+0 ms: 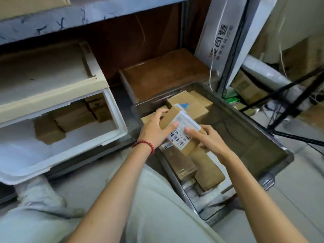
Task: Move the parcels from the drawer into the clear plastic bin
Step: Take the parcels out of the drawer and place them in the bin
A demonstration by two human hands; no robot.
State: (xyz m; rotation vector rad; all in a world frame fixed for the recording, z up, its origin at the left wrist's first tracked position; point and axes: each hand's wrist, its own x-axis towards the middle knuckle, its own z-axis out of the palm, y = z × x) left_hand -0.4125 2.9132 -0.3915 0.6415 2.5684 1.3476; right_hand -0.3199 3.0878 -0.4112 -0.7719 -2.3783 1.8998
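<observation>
Parcel (182, 135), brown carton w/ white barcode label facing up, is held tilted just above the clear plastic bin (249, 135), over its near-left part, not yet set down. We see the left hand (154, 128) gripping its left side, fingers curled over the far edge, thumb on the label. The right hand (210, 139) grips the right end, one finger on the label, the rest hidden underneath. Other parcels in the bin (192, 102) lie packed along the left side; the right half is bare. We judge the step as placing, approx. mid-task. Next move: lower it flat into a gap or onto the stack, let go w/ both hands, then reach left to the open white drawer (121, 123), where brown cartons (73, 118) lie at the back.
</observation>
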